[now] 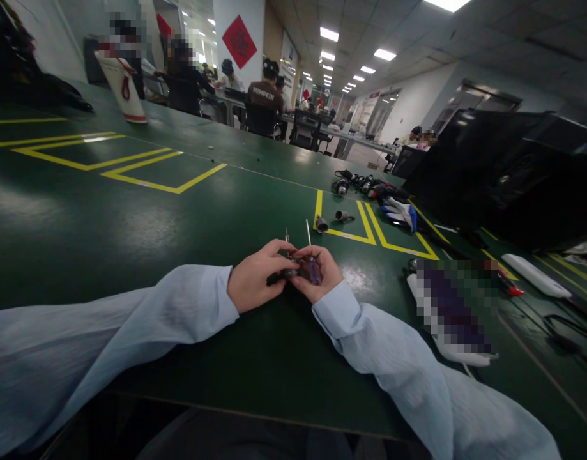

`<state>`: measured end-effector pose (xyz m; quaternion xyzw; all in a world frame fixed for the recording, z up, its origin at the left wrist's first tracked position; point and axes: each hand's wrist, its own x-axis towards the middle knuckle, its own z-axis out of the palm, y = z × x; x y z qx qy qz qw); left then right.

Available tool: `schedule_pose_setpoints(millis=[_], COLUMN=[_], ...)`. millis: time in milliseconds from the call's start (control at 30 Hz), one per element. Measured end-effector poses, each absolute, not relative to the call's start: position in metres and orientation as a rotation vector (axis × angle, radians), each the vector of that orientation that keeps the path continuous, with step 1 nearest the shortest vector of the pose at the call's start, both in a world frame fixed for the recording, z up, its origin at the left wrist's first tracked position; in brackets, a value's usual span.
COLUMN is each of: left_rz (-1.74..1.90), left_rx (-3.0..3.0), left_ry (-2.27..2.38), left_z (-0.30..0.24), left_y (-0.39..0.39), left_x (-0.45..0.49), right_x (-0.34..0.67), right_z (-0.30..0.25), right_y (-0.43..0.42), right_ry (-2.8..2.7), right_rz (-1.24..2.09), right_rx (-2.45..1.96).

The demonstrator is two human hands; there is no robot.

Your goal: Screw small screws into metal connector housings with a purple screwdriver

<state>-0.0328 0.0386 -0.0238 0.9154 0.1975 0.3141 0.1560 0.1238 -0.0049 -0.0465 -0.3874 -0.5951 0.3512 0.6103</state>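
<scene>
My left hand (255, 276) and my right hand (318, 275) meet over the green table (130, 217), both in light blue sleeves. The right hand is closed round a small screwdriver with a purple handle (313, 269), its thin metal shaft pointing up and away. The left hand pinches a small dark metal part (289, 272) with a thin pin sticking up from it. The two things touch between my fingers.
Two small metal parts (322, 223) (343, 216) lie inside a yellow-taped box ahead. Beyond are several dark tools (365, 185) and a blue-white glove (399, 213). A black case (513, 179) stands at right. People sit at far tables.
</scene>
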Motion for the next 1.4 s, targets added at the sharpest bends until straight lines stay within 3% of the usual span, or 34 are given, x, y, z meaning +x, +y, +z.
schedule_pose_setpoints(millis=[567, 767, 1067, 1267, 1400], left_rz=[0.808, 0.849, 0.849, 0.834, 0.880], left_rx=[2.989, 2.671, 1.592, 1.567, 1.946], left_ry=[0.281, 0.439, 0.724, 0.693, 0.617], left_z=[-0.026, -0.026, -0.021, -0.019, -0.024], left_y=[0.039, 0.043, 0.051, 0.049, 0.051], left_x=[-0.034, -0.032, -0.027, -0.028, -0.031], right_x=[0.142, 0.141, 0.142, 0.141, 0.142], right_z=[0.002, -0.008, -0.020, -0.018, -0.017], right_y=[-0.037, -0.036, -0.033, -0.036, -0.037], right_ry=[-0.959, -1.115, -1.331, -1.383, -1.402], right_rz=[0.569, 0.618, 0.543, 0.516, 0.501], right_rx=[-1.256, -1.311, -1.422, -1.468, -1.486])
